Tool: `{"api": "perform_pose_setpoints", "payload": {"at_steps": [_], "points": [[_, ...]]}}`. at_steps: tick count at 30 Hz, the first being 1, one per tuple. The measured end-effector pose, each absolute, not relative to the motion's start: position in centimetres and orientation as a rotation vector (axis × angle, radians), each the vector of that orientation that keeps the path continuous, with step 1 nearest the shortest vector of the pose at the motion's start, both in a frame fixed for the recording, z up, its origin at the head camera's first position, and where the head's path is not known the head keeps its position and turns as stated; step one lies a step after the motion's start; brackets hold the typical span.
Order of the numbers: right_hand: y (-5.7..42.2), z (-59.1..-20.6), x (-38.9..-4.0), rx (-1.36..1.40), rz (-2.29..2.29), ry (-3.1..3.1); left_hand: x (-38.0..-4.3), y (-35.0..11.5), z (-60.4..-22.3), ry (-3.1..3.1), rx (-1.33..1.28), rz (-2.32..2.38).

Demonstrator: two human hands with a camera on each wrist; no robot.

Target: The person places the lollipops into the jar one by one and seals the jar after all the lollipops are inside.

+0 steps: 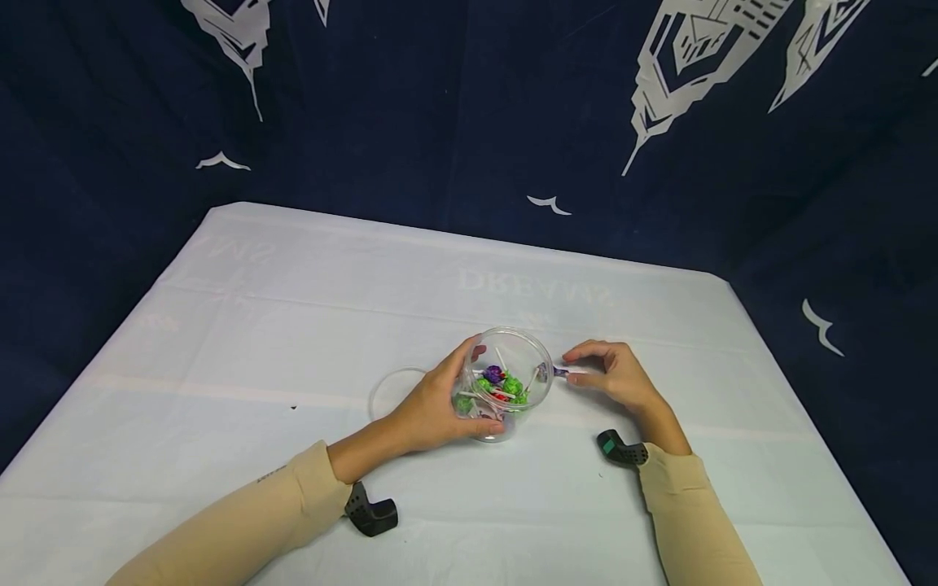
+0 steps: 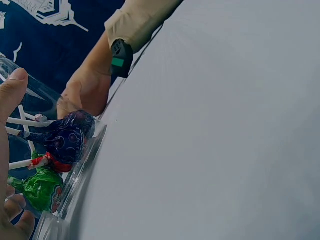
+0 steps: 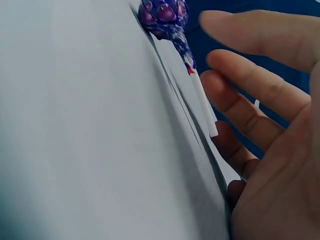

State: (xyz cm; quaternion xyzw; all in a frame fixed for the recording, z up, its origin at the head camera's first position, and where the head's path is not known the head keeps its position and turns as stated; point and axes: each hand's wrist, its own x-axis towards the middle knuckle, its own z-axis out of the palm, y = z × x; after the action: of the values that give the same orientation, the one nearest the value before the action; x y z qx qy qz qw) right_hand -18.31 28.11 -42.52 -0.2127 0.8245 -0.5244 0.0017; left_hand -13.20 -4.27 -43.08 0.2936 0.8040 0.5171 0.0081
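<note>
My left hand (image 1: 428,411) grips a clear plastic tub (image 1: 548,370), thumb at the near side and fingers round the far side. The tub's round mouth faces up toward the head camera. Inside lie several wrapped lollipops; the left wrist view shows a green lollipop (image 2: 44,190), a dark blue-purple lollipop (image 2: 70,142) and a red wrapper among white sticks. Just right of the tub, a purple lollipop (image 3: 165,14) lies on the table. My right hand (image 1: 611,376) is beside it, thumb and forefinger parted around it without pinching it.
A clear round rim (image 1: 377,391), like a lid, lies behind my left wrist, partly covered by it. White cloth (image 1: 220,342) covers the table. A dark blue curtain (image 1: 410,122) with white prints hangs beyond the far edge. Black wrist devices (image 1: 371,513) sit on both sleeves.
</note>
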Motion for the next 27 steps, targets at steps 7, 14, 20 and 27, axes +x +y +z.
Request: {"api": "perform_pose_setpoints", "payload": {"at_steps": [7, 14, 20, 27], "points": [[28.75, -42.93, -18.56, -0.681, -1.551, 2.64, -13.18, -4.31, -43.08, 2.512, 0.922, 1.62], [29.13, -43.07, -18.58, -0.624, -1.567, 2.633, -13.15, -4.34, -42.96, 2.506, 0.908, 1.608], [29.2, -43.08, -18.55, -0.604, -1.556, 2.634, -13.15, -4.38, -42.88, 2.498, 0.895, 1.611], [29.07, -43.08, -18.47, -0.572, -1.529, 2.655, -13.18, -4.37, -42.94, 2.495, 0.897, 1.611]]}}
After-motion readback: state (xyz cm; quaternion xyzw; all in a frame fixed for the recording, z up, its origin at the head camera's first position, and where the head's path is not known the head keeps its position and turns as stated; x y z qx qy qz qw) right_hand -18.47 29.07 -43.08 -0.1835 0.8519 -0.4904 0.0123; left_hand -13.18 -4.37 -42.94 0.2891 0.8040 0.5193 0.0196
